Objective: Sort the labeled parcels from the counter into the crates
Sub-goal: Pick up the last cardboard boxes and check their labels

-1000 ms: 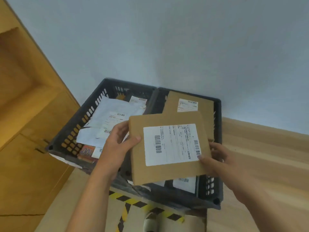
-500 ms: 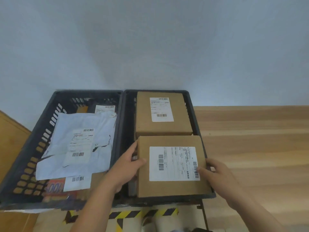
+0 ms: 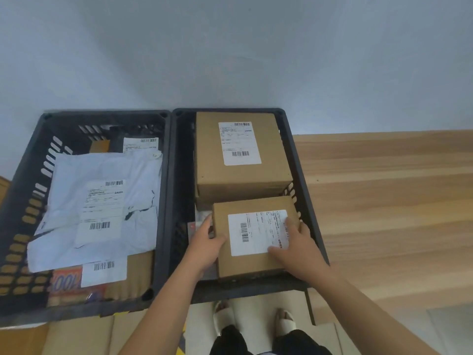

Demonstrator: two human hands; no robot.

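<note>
Light even, soft, diffuse; source out of frame, possibly overhead. Wall (image 3: 230,47) shaded unevenly, dimmer toward corners. Weak shadow inside right crate (image 3: 179,201). Label (image 3: 256,231) on near box (image 3: 245,265) bright, no glare, print too soft to read. Straight edges bow near frame borders. Mild overall blur.

Left hand (image 3: 204,248), right hand (image 3: 299,245) on crated parcel (image 3: 250,265)

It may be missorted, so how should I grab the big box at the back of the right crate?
Probably come straight down and clamp the big box by its left and right side faces. It sits upright, gaps show along both walls of the right crate, and the small box crowds its near face.
</note>
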